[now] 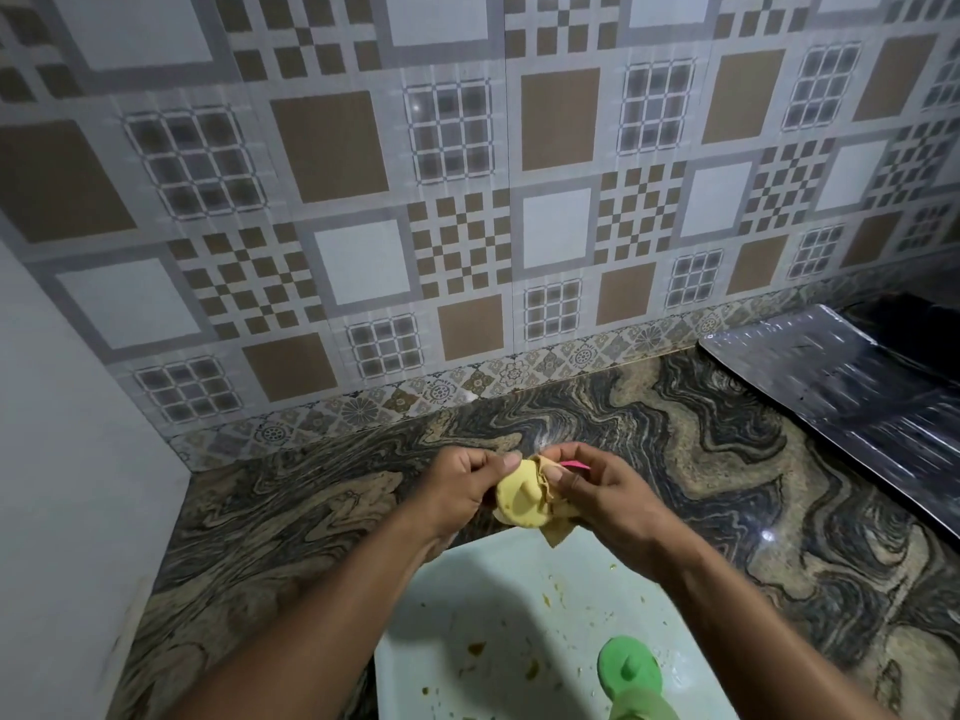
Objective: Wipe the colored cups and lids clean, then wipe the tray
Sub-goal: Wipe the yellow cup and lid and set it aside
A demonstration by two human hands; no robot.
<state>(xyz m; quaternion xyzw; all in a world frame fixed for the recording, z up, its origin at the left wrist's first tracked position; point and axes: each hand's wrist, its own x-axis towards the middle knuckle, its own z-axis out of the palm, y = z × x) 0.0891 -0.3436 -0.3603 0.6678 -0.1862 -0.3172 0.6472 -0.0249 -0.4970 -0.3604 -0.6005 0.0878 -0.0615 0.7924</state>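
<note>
Hands, two of them, meet in the middle, over the far edge of the tray (519, 589). The left hand (457, 485) curls its fingers round the left side of one yellow lid (517, 498), with the thumb on its top edge. The lid has a little knob in its middle. The right hand (597, 485) pinches one tan cloth (558, 517) and presses it on the right side of the lid. One corner of the cloth hangs down under the lid.

One small pink bit (574, 464) peeks out behind the right hand. The fingers hide most of it, so I cannot tell what it is.

There is one tray, pale green, near the person. Crumbs and yellow spots lie on it. One green lid (628, 667) with a knob sits on the near right part of the tray. A paler green thing (644, 706) touches its near side and is cut off by the edge. The two arms cover part of the tray.

The tray sits on a swirly dark and tan counter (311, 485). One shiny metal sheet (857, 387) lies far right on the counter. A tiled wall (467, 200) stands behind.
</note>
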